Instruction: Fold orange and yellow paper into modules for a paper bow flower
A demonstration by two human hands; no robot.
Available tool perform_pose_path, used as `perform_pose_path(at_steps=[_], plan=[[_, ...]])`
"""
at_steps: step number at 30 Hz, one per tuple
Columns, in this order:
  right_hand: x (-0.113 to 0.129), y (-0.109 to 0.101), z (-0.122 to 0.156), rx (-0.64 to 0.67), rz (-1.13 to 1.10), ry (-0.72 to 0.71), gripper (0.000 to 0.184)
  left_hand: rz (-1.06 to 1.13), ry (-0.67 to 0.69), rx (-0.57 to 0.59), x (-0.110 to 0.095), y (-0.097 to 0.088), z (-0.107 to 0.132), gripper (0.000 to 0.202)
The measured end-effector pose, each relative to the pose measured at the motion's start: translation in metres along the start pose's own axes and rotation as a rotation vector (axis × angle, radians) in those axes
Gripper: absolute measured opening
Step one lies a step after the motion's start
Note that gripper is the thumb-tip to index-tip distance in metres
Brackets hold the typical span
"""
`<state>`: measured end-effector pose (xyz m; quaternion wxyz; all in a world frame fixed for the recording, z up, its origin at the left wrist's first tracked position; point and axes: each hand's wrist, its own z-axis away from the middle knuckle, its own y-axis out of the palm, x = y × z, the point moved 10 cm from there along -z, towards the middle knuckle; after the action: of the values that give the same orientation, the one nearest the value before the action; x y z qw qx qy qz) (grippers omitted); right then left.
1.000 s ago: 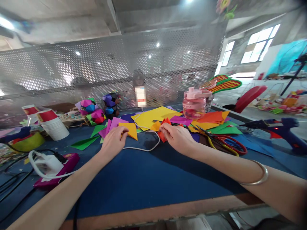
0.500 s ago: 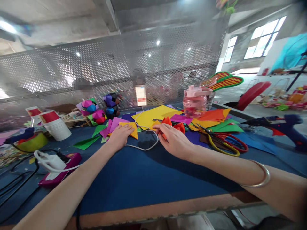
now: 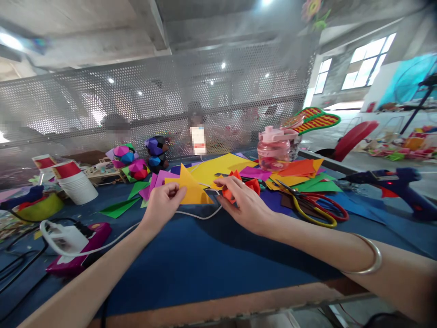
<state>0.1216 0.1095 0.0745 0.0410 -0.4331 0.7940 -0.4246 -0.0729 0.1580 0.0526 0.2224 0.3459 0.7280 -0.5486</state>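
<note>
My left hand (image 3: pixel 166 202) pinches the edge of a yellow-orange piece of paper (image 3: pixel 194 190) with pointed corners, raised off the tabletop. To its right, my right hand (image 3: pixel 246 200) has its fingers bent and close together beside the yellow piece. An orange folded paper shape (image 3: pixel 253 186) shows behind and partly under that hand. What the right fingertips hold, if anything, is hidden. A white cable (image 3: pixel 201 217) loops on the blue table between the hands. Behind lie a large yellow sheet (image 3: pixel 221 166) and purple pieces (image 3: pixel 164 178).
Scissors (image 3: pixel 316 207) and a blue glue gun (image 3: pixel 392 182) lie at the right. A pink bottle (image 3: pixel 273 150) stands behind coloured sheets. Paper cups (image 3: pixel 77 187), a power strip (image 3: pixel 82 255) and faceted paper balls (image 3: pixel 124 155) are at the left. A phone (image 3: pixel 198 139) stands at the back.
My left hand has gone from lying flat on the yellow-orange paper to pinching and lifting it, slightly nearer me. The right hand has stayed by the orange shape. The view has shifted slightly.
</note>
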Motion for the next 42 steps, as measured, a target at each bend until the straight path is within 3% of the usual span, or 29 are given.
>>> perform_pose_path(at_steps=[7,11,16,33,37,42], plan=[[0.029,0.019,0.013,0.162,-0.026,-0.109,0.077,0.491,-0.164,0.262,-0.014,0.043,0.032,0.028],[0.032,0.025,0.016,0.157,-0.043,-0.159,0.068,0.694,-0.182,0.278,-0.022,0.046,0.039,0.038],[0.021,0.026,0.013,0.132,-0.063,-0.11,0.062,0.868,-0.199,0.254,-0.025,0.043,0.04,0.039],[0.028,0.019,0.011,0.178,-0.268,-0.046,0.054,1.055,-0.179,0.254,-0.018,0.04,0.027,0.034],[0.019,0.019,0.01,0.182,-0.344,0.046,0.045,1.045,-0.205,0.241,-0.014,0.039,0.025,0.034],[-0.003,0.019,0.01,0.077,-0.327,0.195,0.036,1.036,-0.241,0.19,-0.006,0.038,0.023,0.031]])
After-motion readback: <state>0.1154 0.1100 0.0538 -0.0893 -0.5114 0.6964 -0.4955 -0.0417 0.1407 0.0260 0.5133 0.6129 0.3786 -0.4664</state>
